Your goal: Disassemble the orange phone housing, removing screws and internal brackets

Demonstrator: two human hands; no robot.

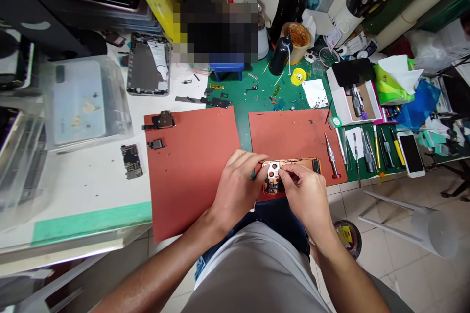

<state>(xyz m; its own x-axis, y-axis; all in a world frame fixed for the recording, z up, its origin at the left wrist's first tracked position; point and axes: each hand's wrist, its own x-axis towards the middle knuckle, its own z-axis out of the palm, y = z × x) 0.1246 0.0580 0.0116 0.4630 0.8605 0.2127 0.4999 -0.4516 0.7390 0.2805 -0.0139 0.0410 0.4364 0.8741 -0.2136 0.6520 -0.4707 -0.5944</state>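
An orange phone housing (pixel 293 164) lies face down inside, open side up, at the front edge of the right red mat (pixel 290 132). Inside it are a pale camera plate (pixel 272 167) with round openings and some small dark parts at the lower left. My left hand (pixel 239 181) is closed at the housing's left end, thumb and fingers at the edge by the camera plate. My right hand (pixel 307 188) reaches over the housing's middle with thumb and fingertips pinched together beside the plate. Whatever those fingertips pinch is hidden or too small to make out.
A screwdriver (pixel 331 155) lies right of the housing, beyond it a row of tools and a white phone (pixel 411 153). Camera modules (pixel 164 120) sit on the left red mat (pixel 191 166); a circuit board (pixel 131 162) lies left of it. A black bottle (pixel 281 56) stands behind.
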